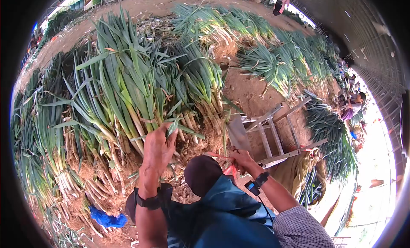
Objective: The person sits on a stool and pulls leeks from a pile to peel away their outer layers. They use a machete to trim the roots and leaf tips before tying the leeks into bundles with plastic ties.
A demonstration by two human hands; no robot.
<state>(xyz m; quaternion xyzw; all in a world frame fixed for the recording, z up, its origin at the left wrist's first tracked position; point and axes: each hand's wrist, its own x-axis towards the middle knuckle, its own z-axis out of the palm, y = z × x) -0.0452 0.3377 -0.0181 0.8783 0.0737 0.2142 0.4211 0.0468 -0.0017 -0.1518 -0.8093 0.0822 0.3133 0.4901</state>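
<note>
A large bunch of leeks (128,85) lies in front of me, green leaves pointing away and pale stalks toward me. At its near end is my left hand (159,143), fingers closed round a green leek leaf (173,127) that sticks out past the thumb. My right hand (241,159) is farther right, beside my knee, its fingers closed on a thin reddish strip (217,155) that reaches left over the knee. Red material (231,170) shows just below that hand. Another leek bunch (204,83) with rooty stalk ends lies right of the large one.
A metal-framed stool (273,137) lies on the dirt floor to the right, near my right hand. More leek piles (277,73) spread beyond it and along the left. Blue cloth (107,217) lies at lower left. A person (353,105) is at far right.
</note>
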